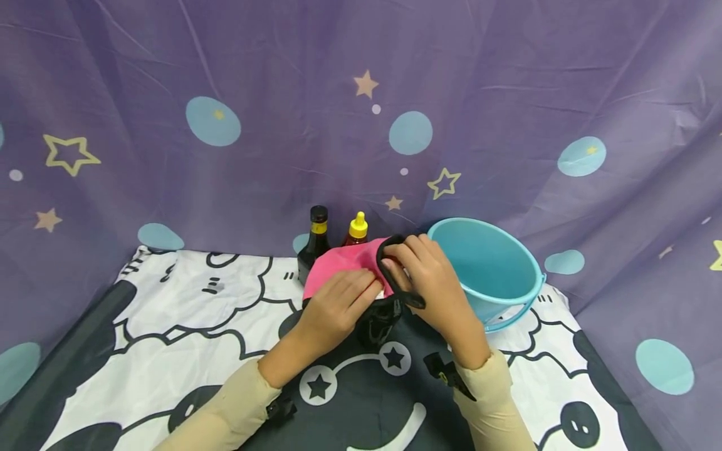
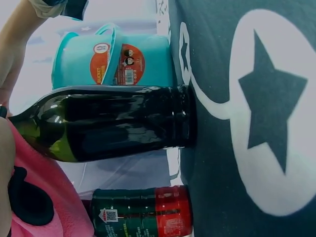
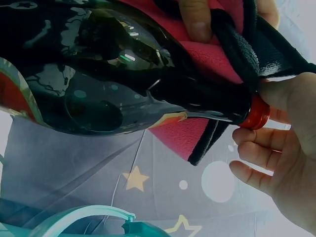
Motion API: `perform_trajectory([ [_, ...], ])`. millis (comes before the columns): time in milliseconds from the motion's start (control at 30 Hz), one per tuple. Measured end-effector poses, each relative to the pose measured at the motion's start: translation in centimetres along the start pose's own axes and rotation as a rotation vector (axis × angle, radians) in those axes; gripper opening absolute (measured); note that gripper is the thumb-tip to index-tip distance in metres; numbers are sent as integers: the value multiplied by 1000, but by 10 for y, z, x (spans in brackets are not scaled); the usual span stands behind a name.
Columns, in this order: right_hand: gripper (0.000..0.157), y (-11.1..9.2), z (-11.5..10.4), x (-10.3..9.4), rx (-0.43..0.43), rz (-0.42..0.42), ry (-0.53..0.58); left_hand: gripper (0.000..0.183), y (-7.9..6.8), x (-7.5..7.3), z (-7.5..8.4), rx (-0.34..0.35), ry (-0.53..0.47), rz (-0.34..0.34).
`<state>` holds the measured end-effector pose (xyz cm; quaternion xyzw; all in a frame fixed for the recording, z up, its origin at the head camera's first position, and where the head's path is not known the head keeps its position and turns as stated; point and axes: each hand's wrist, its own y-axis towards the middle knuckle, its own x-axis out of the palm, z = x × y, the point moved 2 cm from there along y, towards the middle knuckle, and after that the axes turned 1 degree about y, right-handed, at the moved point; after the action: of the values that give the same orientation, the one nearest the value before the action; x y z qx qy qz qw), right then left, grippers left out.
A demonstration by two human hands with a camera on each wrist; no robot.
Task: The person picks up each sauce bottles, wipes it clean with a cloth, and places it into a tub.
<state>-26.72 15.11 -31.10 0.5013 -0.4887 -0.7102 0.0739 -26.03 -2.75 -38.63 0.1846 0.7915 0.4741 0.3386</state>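
A dark glass bottle (image 2: 118, 123) with a red cap (image 3: 257, 112) stands upright on the patterned cloth between the two hands. My left hand (image 1: 338, 307) grips a pink towel (image 1: 344, 260) with black edging, and a thumb presses it against the bottle's shoulder in the right wrist view. Around the red cap, my right hand (image 3: 291, 143) has its thumb and fingers curled, beside the towel's black edge. From the head view the cap is mostly hidden by the hands and towel.
A teal bucket (image 1: 496, 294) stands to the right. Behind the towel are a dark bottle with a black cap (image 1: 319, 215) and a squeeze bottle with a yellow top (image 1: 358, 225). A container with a green and red label (image 2: 138, 212) shows low in the left wrist view. Purple fabric (image 1: 282, 125) hangs behind.
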Motion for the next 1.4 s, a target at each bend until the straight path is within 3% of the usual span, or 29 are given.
perform_trajectory([
  [400,22,0,2,-2,38,-30,49,32,7,-8,-5,23,-24,-89],
  [633,24,-1,3,-5,19,-57,24,33,13,-13,-9,51,-20,-132],
  [900,20,0,0,-6,-53,-32,-57,24,13,-15,-11,44,-72,-211],
  [1400,21,0,-2,-6,-29,-26,-115,33,13,-18,-10,39,-92,-277],
])
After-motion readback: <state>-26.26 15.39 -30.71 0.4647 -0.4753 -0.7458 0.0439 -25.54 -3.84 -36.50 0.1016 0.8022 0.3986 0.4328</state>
